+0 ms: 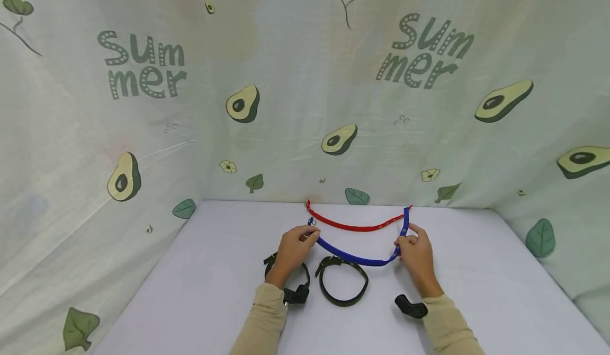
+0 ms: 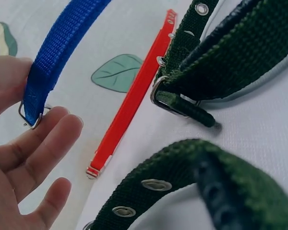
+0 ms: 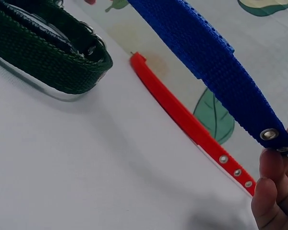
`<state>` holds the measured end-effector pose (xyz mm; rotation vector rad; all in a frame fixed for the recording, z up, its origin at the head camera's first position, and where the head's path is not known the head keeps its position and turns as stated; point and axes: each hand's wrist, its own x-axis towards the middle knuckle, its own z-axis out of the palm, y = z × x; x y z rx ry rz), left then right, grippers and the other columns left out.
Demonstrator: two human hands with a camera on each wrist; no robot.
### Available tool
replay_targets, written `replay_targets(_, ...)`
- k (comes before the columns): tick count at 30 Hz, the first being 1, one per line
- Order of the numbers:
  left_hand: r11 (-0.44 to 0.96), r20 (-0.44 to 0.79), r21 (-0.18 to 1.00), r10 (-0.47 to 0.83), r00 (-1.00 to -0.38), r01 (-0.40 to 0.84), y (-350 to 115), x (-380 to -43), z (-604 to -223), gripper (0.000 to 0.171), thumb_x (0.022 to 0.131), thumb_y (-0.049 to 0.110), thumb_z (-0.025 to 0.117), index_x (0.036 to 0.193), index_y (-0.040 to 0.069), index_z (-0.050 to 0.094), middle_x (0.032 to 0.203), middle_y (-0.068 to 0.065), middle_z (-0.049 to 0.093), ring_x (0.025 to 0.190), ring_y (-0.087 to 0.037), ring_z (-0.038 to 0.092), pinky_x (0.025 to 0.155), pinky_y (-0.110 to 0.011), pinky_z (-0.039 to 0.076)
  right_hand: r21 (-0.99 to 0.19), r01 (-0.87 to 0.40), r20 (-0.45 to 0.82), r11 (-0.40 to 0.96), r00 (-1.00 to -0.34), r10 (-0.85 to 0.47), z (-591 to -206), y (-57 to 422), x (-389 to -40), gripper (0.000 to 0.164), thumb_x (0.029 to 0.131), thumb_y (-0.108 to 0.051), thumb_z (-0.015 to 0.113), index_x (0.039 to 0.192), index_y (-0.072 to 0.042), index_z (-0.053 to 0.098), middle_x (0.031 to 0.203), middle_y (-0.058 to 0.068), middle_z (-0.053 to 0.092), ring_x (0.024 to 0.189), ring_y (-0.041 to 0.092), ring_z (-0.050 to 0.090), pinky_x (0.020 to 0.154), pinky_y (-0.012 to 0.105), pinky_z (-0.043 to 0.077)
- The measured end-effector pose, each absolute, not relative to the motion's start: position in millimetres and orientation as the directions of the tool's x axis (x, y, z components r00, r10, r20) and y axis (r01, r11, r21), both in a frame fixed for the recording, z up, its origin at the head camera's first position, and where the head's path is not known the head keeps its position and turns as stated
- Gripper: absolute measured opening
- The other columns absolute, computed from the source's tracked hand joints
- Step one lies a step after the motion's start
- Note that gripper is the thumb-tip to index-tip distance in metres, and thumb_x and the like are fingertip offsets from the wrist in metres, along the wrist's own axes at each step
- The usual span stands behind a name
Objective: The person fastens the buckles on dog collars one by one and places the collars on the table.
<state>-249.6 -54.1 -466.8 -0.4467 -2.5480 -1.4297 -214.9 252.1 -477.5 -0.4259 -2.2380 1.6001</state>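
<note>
Both hands hold a blue webbing collar (image 1: 352,258), which sags in a curve between them. My left hand (image 1: 294,249) pinches it just beside the metal buckle (image 2: 31,117), thumb on one side and fingers on the other. At the opposite end, my right hand (image 1: 419,254) pinches the strap near its metal eyelets (image 3: 269,134), and the strap's tip sticks up past the fingers. Behind it lies a red collar (image 1: 355,228), unbuckled and stretched in a shallow arc, with eyelets at its right end.
A dark green collar (image 1: 366,287), buckled into a loop, lies on the white table (image 1: 190,302) in front of the blue one. Another dark green collar (image 1: 307,273) loops under my left wrist, partly hidden. A cloth printed with avocados (image 1: 243,104) hangs behind the table.
</note>
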Motion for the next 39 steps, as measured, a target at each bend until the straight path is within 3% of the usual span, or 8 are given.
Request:
replay_targets(12, 0.470, 0.309, 0.809, 0.173, -0.935, 0.354, -57.7, -246.2, -465.3, 0.019, 0.097, 0.036, 0.067, 0.105, 0.022, 0.076, 0.100, 0.008, 0.069, 0.092, -0.014, 0.063, 0.074, -0.033, 0.052, -0.944, 0.008, 0.148, 0.330, -0.883, 0.446, -482.2, 245.9, -211.4, 0.047, 0.101, -0.014, 0.052, 0.145, -0.002, 0.043, 0.090, 0.014, 0.068, 0.064, 0.017, 0.057, 0.054, 0.025, 0.048)
replay_targets(16, 0.436, 0.295, 0.832, 0.176, -0.939, 0.343, -55.3, -247.1, -463.4, 0.027, 0.097, 0.036, 0.067, 0.118, 0.020, 0.074, 0.102, 0.005, 0.068, 0.091, -0.013, 0.063, 0.072, -0.031, 0.051, -0.937, -0.009, 0.177, 0.350, -0.875, 0.451, -481.3, 244.4, -211.9, 0.045, 0.104, -0.019, 0.051, 0.145, -0.004, 0.045, 0.090, 0.015, 0.068, 0.066, 0.018, 0.058, 0.055, 0.024, 0.047)
replay_targets(21, 0.348, 0.247, 0.895, 0.135, -0.960, 0.279, -51.0, -247.6, -456.9, 0.046, 0.097, 0.031, 0.068, 0.142, 0.026, 0.059, 0.097, 0.000, 0.065, 0.083, -0.014, 0.065, 0.067, -0.030, 0.049, -0.934, -0.045, 0.215, 0.354, -0.862, 0.458, -478.5, 239.3, -213.0, 0.043, 0.105, -0.024, 0.049, 0.144, -0.006, 0.048, 0.092, 0.017, 0.068, 0.075, 0.021, 0.059, 0.059, 0.024, 0.045)
replay_targets(25, 0.280, 0.214, 0.931, 0.103, -0.971, 0.234, -48.1, -246.3, -455.1, 0.053, 0.098, 0.027, 0.067, 0.148, 0.022, 0.050, 0.091, -0.003, 0.063, 0.078, -0.015, 0.066, 0.063, -0.030, 0.047, -0.929, -0.060, 0.242, 0.365, -0.845, 0.476, -479.5, 235.0, -211.8, 0.041, 0.105, -0.023, 0.046, 0.142, -0.005, 0.050, 0.089, 0.015, 0.067, 0.078, 0.022, 0.058, 0.060, 0.025, 0.042)
replay_targets(31, 0.253, 0.206, 0.943, 0.061, -0.977, 0.215, -46.0, -241.7, -455.4, 0.047, 0.099, 0.018, 0.060, 0.145, 0.011, 0.053, 0.082, -0.004, 0.056, 0.071, -0.016, 0.061, 0.061, -0.028, 0.047, -0.936, -0.115, 0.271, 0.333, -0.839, 0.472, -481.1, 229.0, -205.9, 0.043, 0.102, -0.012, 0.043, 0.144, -0.006, 0.048, 0.083, 0.014, 0.064, 0.074, 0.023, 0.053, 0.058, 0.026, 0.041)
replay_targets(34, 0.243, 0.227, 0.941, 0.063, -0.972, 0.235, -44.9, -241.1, -454.4, 0.044, 0.097, 0.014, 0.057, 0.141, 0.010, 0.058, 0.079, -0.004, 0.053, 0.069, -0.016, 0.056, 0.062, -0.027, 0.047, -0.933, -0.147, 0.298, 0.329, -0.828, 0.475, -480.7, 227.6, -205.2, 0.047, 0.098, -0.006, 0.046, 0.145, -0.006, 0.048, 0.082, 0.013, 0.065, 0.070, 0.021, 0.053, 0.056, 0.025, 0.040)
replay_targets(39, 0.211, 0.242, 0.944, 0.076, -0.967, 0.253, -41.5, -242.5, -454.1, 0.037, 0.097, 0.011, 0.057, 0.134, 0.011, 0.063, 0.077, -0.002, 0.060, 0.067, -0.016, 0.054, 0.060, -0.025, 0.045, -0.926, -0.146, 0.312, 0.348, -0.814, 0.490, -479.2, 227.3, -204.9, 0.048, 0.094, -0.002, 0.049, 0.142, -0.004, 0.051, 0.083, 0.011, 0.069, 0.068, 0.018, 0.053, 0.055, 0.024, 0.040)
